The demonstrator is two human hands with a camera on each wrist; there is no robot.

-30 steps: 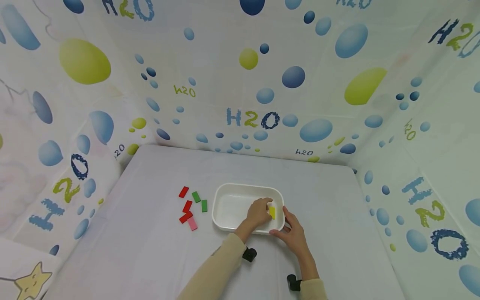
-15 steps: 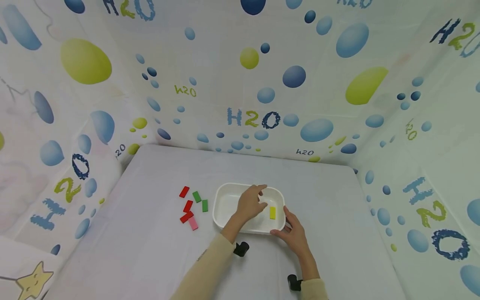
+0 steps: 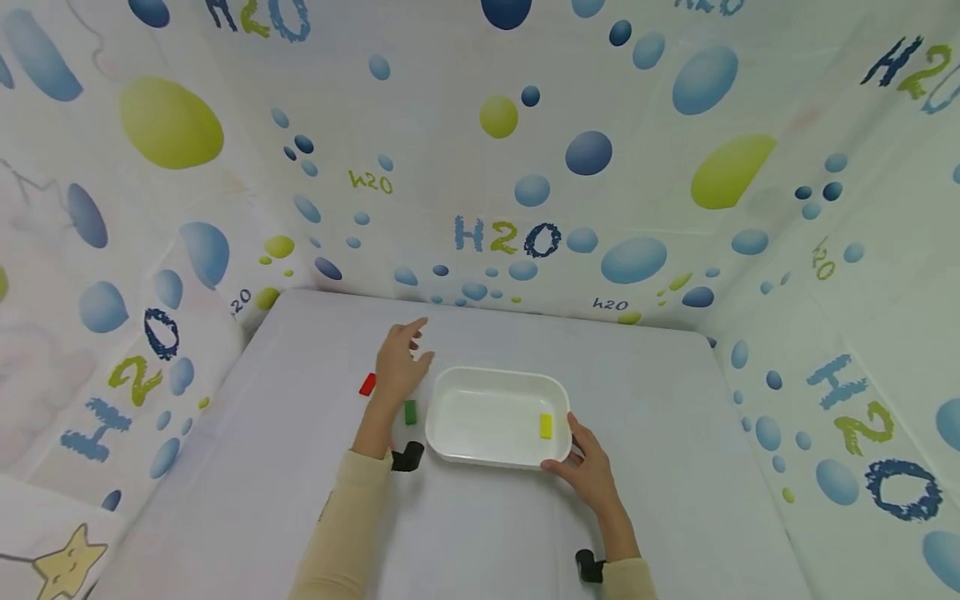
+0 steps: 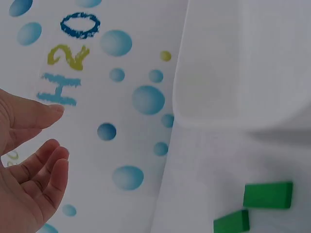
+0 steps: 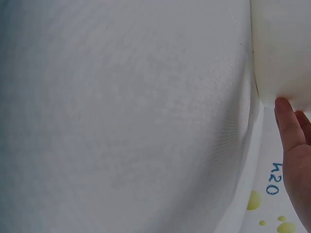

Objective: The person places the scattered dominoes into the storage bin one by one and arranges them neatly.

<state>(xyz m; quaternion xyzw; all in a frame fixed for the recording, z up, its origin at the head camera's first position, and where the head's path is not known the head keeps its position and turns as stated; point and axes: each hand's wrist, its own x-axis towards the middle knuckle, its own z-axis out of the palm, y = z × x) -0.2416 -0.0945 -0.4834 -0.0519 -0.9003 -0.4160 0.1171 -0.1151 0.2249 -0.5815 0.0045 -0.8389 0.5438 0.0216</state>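
The left hand (image 3: 397, 364) has come out of the tray (image 3: 495, 372) and across to the loose blocks, where it now hangs over the left part of the tabletop (image 3: 660, 392). Half a second ago it was above the tray, and shortly before that its fingers were at the yellow block (image 3: 546, 426). Now that block lies alone on the tray's floor, near the right end, with nothing touching it. I take this to mean that its placing is finished and the left hand is free for other work.

The left grip is fairly wide: thumb and fingers stand apart with nothing between them, as the left wrist view confirms. Beneath and around that arm lie blocks outside the tray. A red block (image 3: 367, 385) shows just left of the hand and a green block (image 3: 410, 412) just right of the forearm (the arm hides the rest of the group from the head camera, though the left wrist view catches two green ones).

The right hand (image 3: 592, 477) has not shifted; it holds the tray's near right corner, thumb on the near side and fingers along the end wall, so that grip is taken up with the tray. The tray itself has stayed in place, which suggests this hand is there to steady it.
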